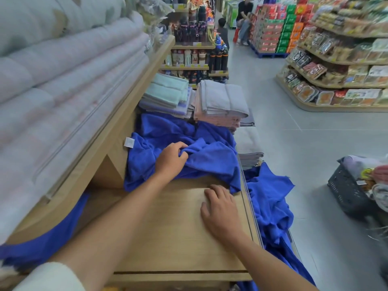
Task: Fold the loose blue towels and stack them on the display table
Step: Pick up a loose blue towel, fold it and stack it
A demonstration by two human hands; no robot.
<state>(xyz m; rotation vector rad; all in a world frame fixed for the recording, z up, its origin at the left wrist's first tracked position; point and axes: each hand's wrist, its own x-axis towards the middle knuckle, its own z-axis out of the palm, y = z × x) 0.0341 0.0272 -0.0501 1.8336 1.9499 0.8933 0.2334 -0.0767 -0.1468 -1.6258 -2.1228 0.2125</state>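
Blue towels (184, 141) lie crumpled at the far end of the wooden tabletop (168, 227), more hanging over its right edge. The left hand (171, 159) pinches a fold of the heap; the right hand (220, 211) rests flat, open and empty, on bare wood. Advisable: draw one towel clear, spread it flat, then fold.

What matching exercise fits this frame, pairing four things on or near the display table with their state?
Things:
1. left hand
2. right hand
3. grey towels
4. blue towel at the table's right edge

States:
A. hangs over the side towards the floor
B. folded in a stack
C. fingers gripping bunched blue cloth
D. flat on bare wood of the display table

Pairs: 1-C, 2-D, 3-B, 4-A
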